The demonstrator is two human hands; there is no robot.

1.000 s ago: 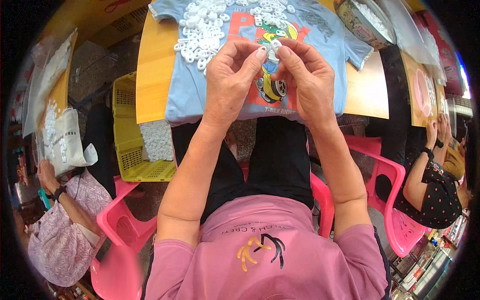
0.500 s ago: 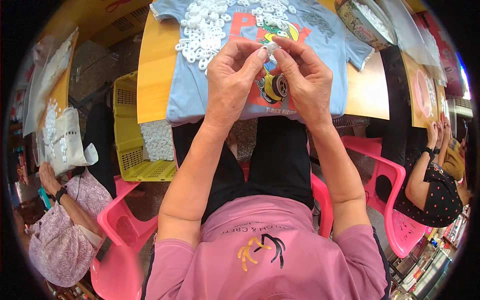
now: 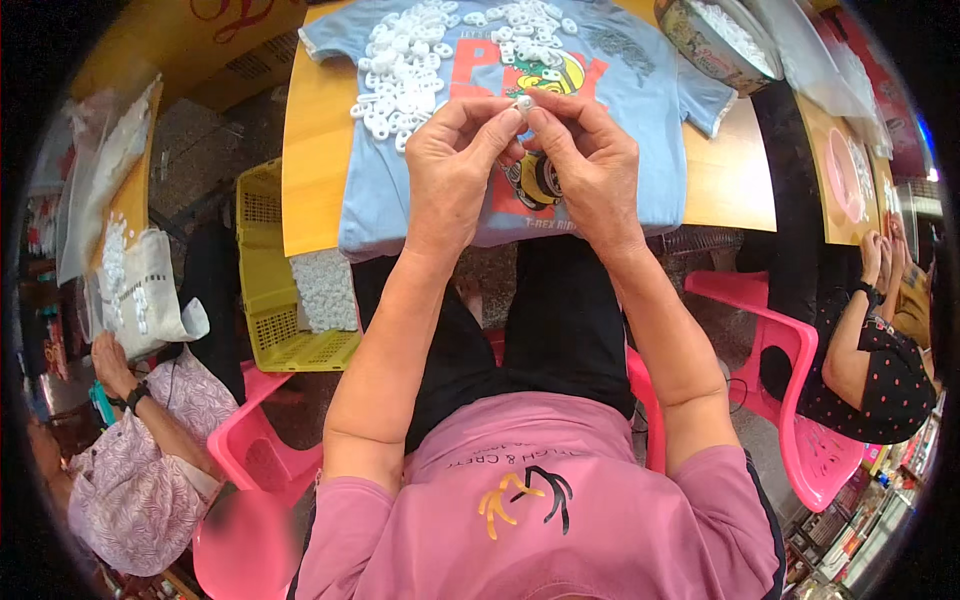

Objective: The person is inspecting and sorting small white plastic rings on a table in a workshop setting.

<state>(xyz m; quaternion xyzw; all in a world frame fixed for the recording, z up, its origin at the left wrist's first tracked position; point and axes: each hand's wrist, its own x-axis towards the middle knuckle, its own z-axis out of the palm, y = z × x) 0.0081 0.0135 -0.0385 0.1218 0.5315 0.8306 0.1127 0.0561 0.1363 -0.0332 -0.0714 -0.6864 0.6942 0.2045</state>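
Between my two hands, thumbs and forefingers pinch a small white plastic piece (image 3: 524, 103) with a rounded end and a hole. My left hand (image 3: 457, 160) grips its left side; my right hand (image 3: 590, 155) grips its right side. Most of the piece is hidden by the fingertips. Beneath them a blue printed t-shirt (image 3: 640, 180) is spread over the table. A heap of white oval plastic pieces with holes (image 3: 400, 60) lies past my left hand. A smaller group of similar pieces (image 3: 533, 35) lies farther off, and small dark metal bits (image 3: 622, 45) are scattered right of it.
A patterned tin (image 3: 715, 40) of white parts stands at the far right of the wooden table (image 3: 315, 185). A yellow crate (image 3: 262, 290) with a bag of white pieces (image 3: 325, 290) sits low at left. Co-workers sit on pink chairs (image 3: 790, 350) either side.
Both hands have shifted slightly left, still pinching the small white piece. It appears turned a little in the fingertips. The whole view has also shifted slightly.
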